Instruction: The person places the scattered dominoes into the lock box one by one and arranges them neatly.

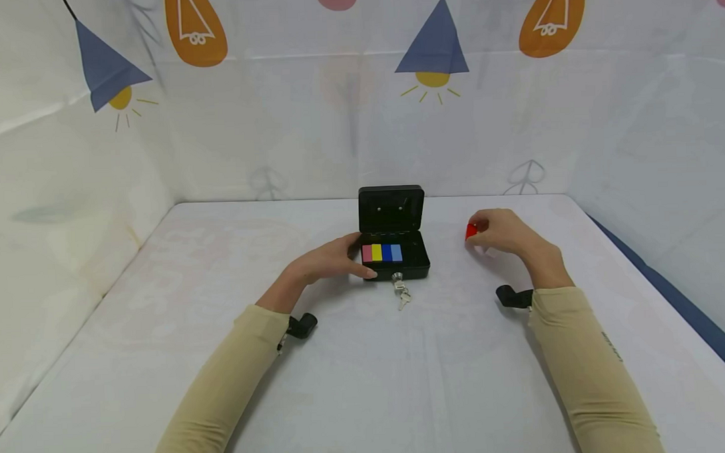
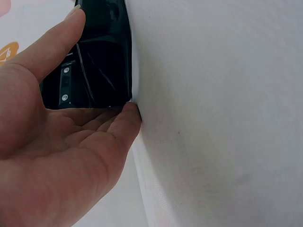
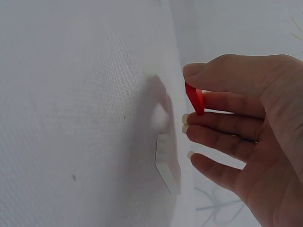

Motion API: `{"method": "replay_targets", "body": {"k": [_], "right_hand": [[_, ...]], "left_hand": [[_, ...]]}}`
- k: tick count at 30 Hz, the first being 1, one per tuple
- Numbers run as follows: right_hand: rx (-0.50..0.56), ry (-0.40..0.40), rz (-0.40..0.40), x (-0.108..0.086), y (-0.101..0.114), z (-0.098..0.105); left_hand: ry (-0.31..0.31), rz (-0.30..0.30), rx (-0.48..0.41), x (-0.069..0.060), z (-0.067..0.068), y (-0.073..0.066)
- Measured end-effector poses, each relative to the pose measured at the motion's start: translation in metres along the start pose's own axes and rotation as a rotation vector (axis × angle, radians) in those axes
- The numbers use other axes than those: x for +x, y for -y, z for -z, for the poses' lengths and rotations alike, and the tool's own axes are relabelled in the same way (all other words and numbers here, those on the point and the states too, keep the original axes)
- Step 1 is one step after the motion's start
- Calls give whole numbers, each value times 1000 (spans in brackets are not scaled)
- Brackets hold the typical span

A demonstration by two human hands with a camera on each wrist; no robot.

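Note:
A small black cash box (image 1: 416, 268) stands on the table with its lid (image 1: 391, 219) raised. Inside it, at the left, a row of pink, yellow, blue and light blue blocks (image 1: 387, 252) lies side by side. My left hand (image 1: 330, 259) holds the box by its left side, thumb at the front edge and fingers along the side; in the left wrist view part of the box (image 2: 106, 71) shows past the thumb. To the right of the box, my right hand (image 1: 507, 235) pinches a red block (image 3: 195, 98) between thumb and fingers, just above the table.
Keys (image 1: 403, 296) hang from the lock at the box's front. Below the right hand, a white ridged piece (image 3: 165, 163) lies on the white tabletop (image 1: 368, 386). A printed white cloth wall (image 1: 275, 123) rises behind the table's back edge.

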State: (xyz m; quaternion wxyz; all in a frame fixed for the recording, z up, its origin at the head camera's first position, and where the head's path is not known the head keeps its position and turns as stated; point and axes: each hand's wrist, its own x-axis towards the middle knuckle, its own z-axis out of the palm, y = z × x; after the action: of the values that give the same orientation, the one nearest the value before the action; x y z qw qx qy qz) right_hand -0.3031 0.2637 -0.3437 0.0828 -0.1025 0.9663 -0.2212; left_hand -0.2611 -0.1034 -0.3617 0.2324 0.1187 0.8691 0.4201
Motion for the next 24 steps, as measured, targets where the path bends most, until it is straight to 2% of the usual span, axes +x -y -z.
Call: {"method": "replay_targets", "body": {"k": [11, 24], "right_hand": [[-51, -12, 58, 2, 11, 1], [-64, -11, 124, -2, 34, 1]], "left_hand": [[-8, 4, 13, -1, -1, -1], [-9, 5, 11, -1, -1, -1]]}}
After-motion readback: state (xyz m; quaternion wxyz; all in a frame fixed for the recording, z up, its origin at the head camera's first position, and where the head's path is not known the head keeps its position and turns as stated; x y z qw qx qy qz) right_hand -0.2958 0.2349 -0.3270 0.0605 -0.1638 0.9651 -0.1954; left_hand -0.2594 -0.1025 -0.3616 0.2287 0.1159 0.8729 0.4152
